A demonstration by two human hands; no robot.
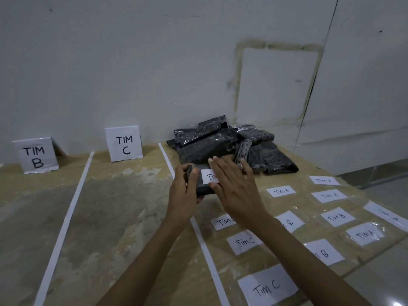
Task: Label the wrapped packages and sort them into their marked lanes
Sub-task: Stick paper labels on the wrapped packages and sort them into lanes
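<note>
- Black plastic wraps a pile of packages [227,144] at the back of the wooden table [114,217]; they overlap too much to count.
- One small package [199,184] is held just in front of the pile, carrying one white label [208,176] that reads "TIM"; the rest is covered.
- Left hand [183,193]: fingers curled round the small package's left end, thumb on top.
- Right hand [234,186]: fingers straight and spread, lying flat on the label and gripping nothing.
- Eleven loose labels [268,288] lie in front of the pile and to its right. Those that can be read say Tim A, Tim B or Tim C.
- Two upright signs stand left of the pile by the wall: TIM C [124,143] nearer it, TIM B [35,156] farther.
- Two white tape lines: one [194,219] starts at the pile's left edge, the other [66,206] runs between the signs.
</note>
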